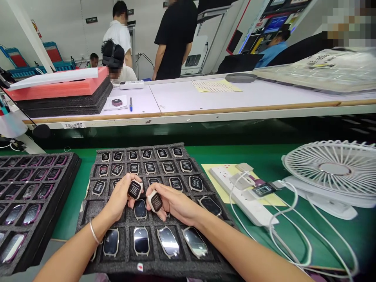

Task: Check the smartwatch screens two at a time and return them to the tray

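One left watch [135, 190] and one right watch [155, 201], held just beside each other above a foam tray [158, 268].

The left hand [119, 196] has its grip closed around the left watch; the right hand [173, 199] likewise pinches the right watch by its pale case. Both screens show text too small to read. Other watches [141, 241] sit in the tray on the green counter [69, 199]. The step in hand appears to be handling the pair with screens in view; the next move seems to call for steady fingers and clearance from the watches beneath.
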`<state>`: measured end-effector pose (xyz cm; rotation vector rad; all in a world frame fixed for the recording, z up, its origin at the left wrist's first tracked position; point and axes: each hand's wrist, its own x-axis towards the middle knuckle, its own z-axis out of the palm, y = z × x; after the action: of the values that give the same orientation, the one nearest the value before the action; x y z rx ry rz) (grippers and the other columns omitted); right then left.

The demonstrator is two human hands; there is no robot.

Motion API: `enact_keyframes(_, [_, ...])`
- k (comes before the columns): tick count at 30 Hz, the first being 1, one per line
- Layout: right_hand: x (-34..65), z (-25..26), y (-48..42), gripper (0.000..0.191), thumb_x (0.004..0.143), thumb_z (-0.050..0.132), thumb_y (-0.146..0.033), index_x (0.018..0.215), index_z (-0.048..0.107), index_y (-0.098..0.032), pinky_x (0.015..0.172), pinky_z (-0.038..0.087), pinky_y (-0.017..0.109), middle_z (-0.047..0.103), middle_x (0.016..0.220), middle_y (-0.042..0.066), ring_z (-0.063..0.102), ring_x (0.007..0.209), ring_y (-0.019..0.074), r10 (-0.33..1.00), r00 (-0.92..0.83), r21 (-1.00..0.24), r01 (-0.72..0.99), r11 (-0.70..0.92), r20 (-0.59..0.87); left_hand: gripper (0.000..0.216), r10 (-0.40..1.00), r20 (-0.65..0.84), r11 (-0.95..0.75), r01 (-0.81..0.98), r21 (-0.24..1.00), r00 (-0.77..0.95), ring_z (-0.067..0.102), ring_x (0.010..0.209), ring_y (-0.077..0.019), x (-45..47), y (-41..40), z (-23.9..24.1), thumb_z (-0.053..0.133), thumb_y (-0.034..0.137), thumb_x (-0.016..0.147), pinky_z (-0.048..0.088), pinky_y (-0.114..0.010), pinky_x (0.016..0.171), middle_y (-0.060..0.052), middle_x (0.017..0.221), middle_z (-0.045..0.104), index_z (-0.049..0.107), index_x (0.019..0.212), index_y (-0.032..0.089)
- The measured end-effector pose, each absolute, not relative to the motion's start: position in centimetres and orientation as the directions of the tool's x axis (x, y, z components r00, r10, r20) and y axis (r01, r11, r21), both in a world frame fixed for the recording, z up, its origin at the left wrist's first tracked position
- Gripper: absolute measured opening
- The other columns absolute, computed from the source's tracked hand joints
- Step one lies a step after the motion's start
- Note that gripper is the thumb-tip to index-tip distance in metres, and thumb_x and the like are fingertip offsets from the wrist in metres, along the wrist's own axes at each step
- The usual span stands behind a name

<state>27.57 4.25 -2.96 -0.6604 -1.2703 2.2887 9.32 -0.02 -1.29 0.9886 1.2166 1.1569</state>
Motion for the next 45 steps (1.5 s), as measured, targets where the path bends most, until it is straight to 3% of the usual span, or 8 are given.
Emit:
enact_keyframes(20, [27.7, -3.0, 4.2, 0.044, 0.089, 0.057, -0.06, 0.095, 0.059, -0.016, 0.044, 0.035, 0.02, 0.071, 0.075, 0.006, 0.054, 0.042, 0.0075, 0.566, -0.803, -0.861, -0.145, -0.487, -0.185, 0.063, 0.989, -0.146, 0.143, -0.126, 0.982, -0.014, 0.043, 0.041, -0.0059, 9.3, -0.1, -1.4, 0.043, 0.076, 0.082, 0.035, -0.019, 0.04, 0.001, 0.068, 0.059, 0.057, 0.097, 0.016])
enact_keyframes(24, [27.6, -2.8, 4.2, 0.043, 0.089, 0.057, -0.059, 0.1, 0.061, -0.017, 0.049, 0.04, 0.022, 0.072, 0.081, 0.006, 0.061, 0.048, 0.0104, 0.593, -0.793, -0.841, -0.222, -0.493, -0.139, 0.06, 0.989, -0.147, 0.143, -0.201, 0.969, -0.004, 0.053, 0.045, -0.0093, 9.4, -0.2, -1.1, 0.047, 0.074, 0.082, 0.044, -0.023, 0.047, 0.001, 0.067, 0.06, 0.056, 0.1, 0.017])
enact_keyframes(29, [27.6, -2.3, 4.3, 0.041, 0.087, 0.064, -0.053, 0.109, 0.06, -0.019, 0.059, 0.047, 0.027, 0.072, 0.093, 0.006, 0.067, 0.061, 0.0139, 0.677, -0.731, -0.811, -0.343, -0.474, -0.086, 0.049, 0.991, -0.134, 0.128, -0.3, 0.945, 0.001, 0.063, 0.057, -0.0144, 9.4, -0.2, -0.4, 0.054, 0.059, 0.085, 0.052, -0.029, 0.06, -0.003, 0.074, 0.067, 0.054, 0.108, 0.016])
enact_keyframes(36, [27.8, -2.1, 4.4, 0.04, 0.077, 0.074, -0.022, 0.113, 0.057, -0.02, 0.066, 0.046, 0.027, 0.071, 0.098, 0.004, 0.068, 0.065, 0.0122, 0.745, -0.661, -0.834, -0.358, -0.42, -0.092, 0.041, 0.988, -0.155, 0.142, -0.286, 0.948, -0.022, 0.068, 0.062, -0.0144, 9.4, -0.3, -0.2, 0.063, 0.022, 0.072, 0.054, -0.029, 0.064, -0.002, 0.088, 0.067, 0.054, 0.111, 0.018])
enact_keyframes(45, [27.5, -2.2, 4.5, 0.041, 0.076, 0.07, -0.016, 0.114, 0.056, -0.02, 0.065, 0.046, 0.028, 0.071, 0.095, 0.004, 0.067, 0.066, 0.0124, 0.769, -0.635, -0.865, -0.338, -0.37, -0.081, 0.037, 0.991, -0.133, 0.123, -0.232, 0.965, -0.03, 0.069, 0.06, -0.0129, 9.6, -0.3, -0.1, 0.062, 0.019, 0.071, 0.054, -0.028, 0.064, -0.001, 0.089, 0.068, 0.053, 0.107, 0.019])
